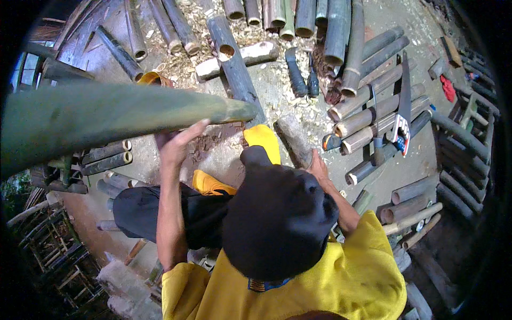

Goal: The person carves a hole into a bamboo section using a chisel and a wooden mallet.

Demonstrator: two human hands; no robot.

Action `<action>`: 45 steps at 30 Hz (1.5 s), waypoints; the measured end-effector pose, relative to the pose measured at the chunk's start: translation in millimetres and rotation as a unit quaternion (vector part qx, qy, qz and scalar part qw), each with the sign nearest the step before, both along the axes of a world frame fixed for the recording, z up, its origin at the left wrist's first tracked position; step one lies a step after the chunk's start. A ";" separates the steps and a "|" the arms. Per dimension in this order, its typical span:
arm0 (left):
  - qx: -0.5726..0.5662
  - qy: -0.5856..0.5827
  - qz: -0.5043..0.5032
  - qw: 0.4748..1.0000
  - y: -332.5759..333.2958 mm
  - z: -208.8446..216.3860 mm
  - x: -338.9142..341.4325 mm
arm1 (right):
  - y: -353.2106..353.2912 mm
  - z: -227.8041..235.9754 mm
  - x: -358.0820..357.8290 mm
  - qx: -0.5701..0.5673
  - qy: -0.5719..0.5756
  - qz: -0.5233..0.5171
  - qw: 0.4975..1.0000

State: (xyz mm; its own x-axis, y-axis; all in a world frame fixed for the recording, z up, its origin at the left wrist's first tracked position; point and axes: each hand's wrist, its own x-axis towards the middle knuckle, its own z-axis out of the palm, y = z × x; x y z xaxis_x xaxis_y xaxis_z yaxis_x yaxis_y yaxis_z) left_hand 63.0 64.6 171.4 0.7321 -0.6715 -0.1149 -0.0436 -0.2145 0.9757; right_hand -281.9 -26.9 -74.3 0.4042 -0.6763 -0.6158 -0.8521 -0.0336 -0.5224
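Closest to my view sit a black cap (277,224) and a yellow shirt (320,288). The left hand (173,149) is under the thick bamboo pole (133,109), with one digit laid along its lower edge; the other fingers are hidden, so I can't tell how far they close. The pole runs in from the left, smooth and greenish, its tapered end reaching past that hand to overlap a darker bamboo length (240,80). The right hand (318,170) has its fingers curled on the near end of a rough, greyish wooden club (293,138) (the cap's brim crowds my view here).

Beyond a yellow shoe (264,140), the dark length leans across a pale, hewn log (258,53). Curled shavings (200,24) litter the floor (425,140). Toward its right edge a saw (406,90) lies over cut bamboo, with a tape measure (332,142) close by. Hollow, round bamboo tubes (335,40) line the floor's far edge. Left of the log is an orange-yellow round thing (154,79), possibly a container; its contents I can't make out.
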 end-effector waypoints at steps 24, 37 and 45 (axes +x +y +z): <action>-0.131 -0.247 -0.223 0.934 -107.2 -2.8 -41.6 | -169.6 553.6 11.9 -0.597 -0.446 0.091 0.660; -0.181 -0.222 -0.226 0.931 -118.6 -0.4 -12.8 | -22.2 330.9 -32.5 -0.286 -0.275 0.047 0.917; -0.145 -0.289 -0.182 0.929 -122.5 -11.0 -30.0 | -6.9 312.9 -49.2 -0.235 -0.252 0.000 0.939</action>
State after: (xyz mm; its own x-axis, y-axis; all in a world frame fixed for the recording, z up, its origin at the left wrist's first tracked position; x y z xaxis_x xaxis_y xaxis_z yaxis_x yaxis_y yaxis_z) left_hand 33.0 -57.9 160.4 0.3342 -0.8275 0.4511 -0.5967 0.1847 0.7809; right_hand -331.1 -33.8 238.7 0.5645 -0.8251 0.0207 -0.5008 -0.3623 -0.7861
